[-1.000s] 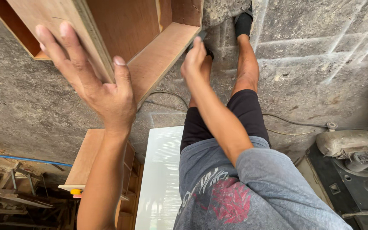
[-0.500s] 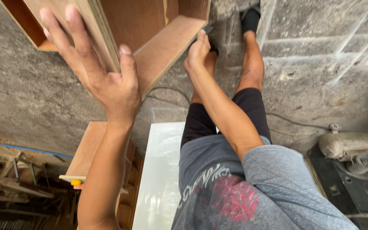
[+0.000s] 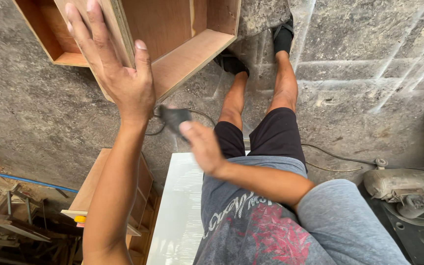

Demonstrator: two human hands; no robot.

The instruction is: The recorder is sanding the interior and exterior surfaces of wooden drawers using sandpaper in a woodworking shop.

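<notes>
**Plywood box steadied by one hand, a small dark object in the other**

Because the view looks straight down from the head, the nearest things are the person's grey shirt and the white panel (image 3: 182, 211) just beside the hip. One low wooden stand (image 3: 109, 191) sits left of it. The right hand (image 3: 202, 147), blurred, has its fingers curled round a small dark object (image 3: 175, 118); what it is I cannot tell. It looks light and easy to carry one-handed. Farther out, the left hand (image 3: 119, 73) lies flat, fingers spread, against the front edge of one open plywood box (image 3: 182, 39) standing on the concrete floor (image 3: 35, 113), ahead of the feet. The box looks stiff, fairly heavy and bulky, with raw edges that could splinter; its side panels give the surest hold. One cable (image 3: 334, 157) trails right towards one grey power tool (image 3: 403, 184).
</notes>
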